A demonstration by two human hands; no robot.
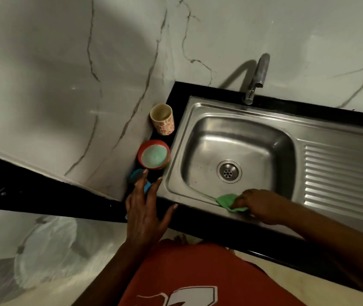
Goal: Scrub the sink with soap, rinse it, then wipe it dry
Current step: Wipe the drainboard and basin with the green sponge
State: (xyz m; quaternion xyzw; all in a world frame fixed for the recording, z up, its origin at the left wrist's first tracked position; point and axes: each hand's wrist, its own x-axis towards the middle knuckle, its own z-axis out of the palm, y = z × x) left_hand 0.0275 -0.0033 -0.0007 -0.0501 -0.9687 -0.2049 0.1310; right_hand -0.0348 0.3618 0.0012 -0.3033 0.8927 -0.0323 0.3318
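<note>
A stainless steel sink [200, 111] with a round drain [229, 171] is set in a black counter. On the sink's near rim my right hand [262, 205] grips a green cloth [226, 200]. My left hand [145, 208] hovers with fingers spread over the counter at the sink's left. Under its fingertips lies a blue object [136, 174], partly hidden. A red bowl [154, 154] with a pale green inside sits just beyond it.
A patterned cup [162, 122] stands at the counter's back left corner. A chrome tap [256, 78] rises behind the basin. The ribbed draining board [344, 173] lies to the right. Marble walls close off the back and left.
</note>
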